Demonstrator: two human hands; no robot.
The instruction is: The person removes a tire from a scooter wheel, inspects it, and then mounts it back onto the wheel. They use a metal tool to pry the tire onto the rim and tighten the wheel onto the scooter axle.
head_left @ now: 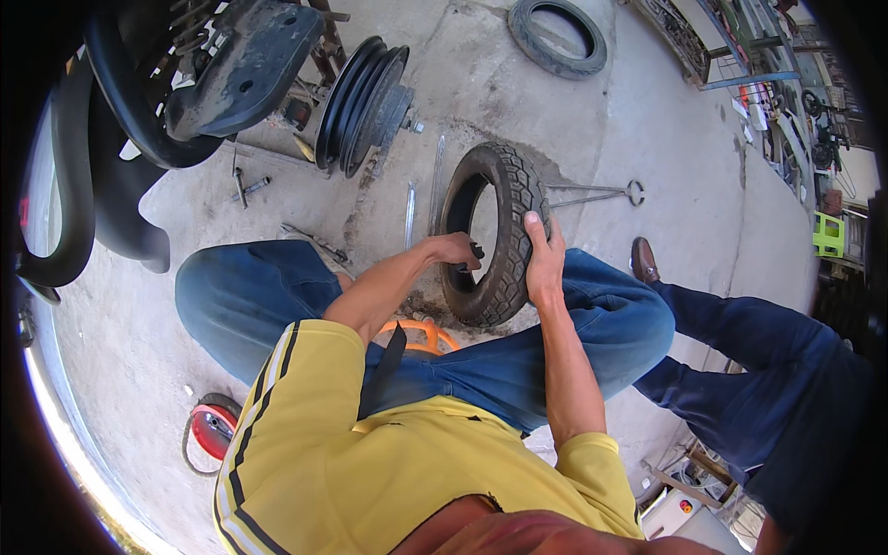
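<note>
A black knobby-treaded tyre (pixel 518 236) stands upright on the concrete between my knees. My right hand (pixel 546 257) steadies it, with palm and fingers against the tread on its right side. From the left, my left hand (pixel 453 250) reaches to the tyre's opening, its fingers curled round a small dark thing that I cannot make out. Two shiny metal bars (pixel 410 215) lie on the floor just left of the tyre. To the far left of these, a black wheel rim (pixel 361 106) with its hub is on the vehicle.
Another tyre (pixel 558 37) lies flat at the back. A long metal tool with a ring end (pixel 635 192) rests right of my tyre. A person's leg (pixel 740 324) is close on my right. A red wheel (pixel 215 427) lies at left, and racks (pixel 749 79) stand far right.
</note>
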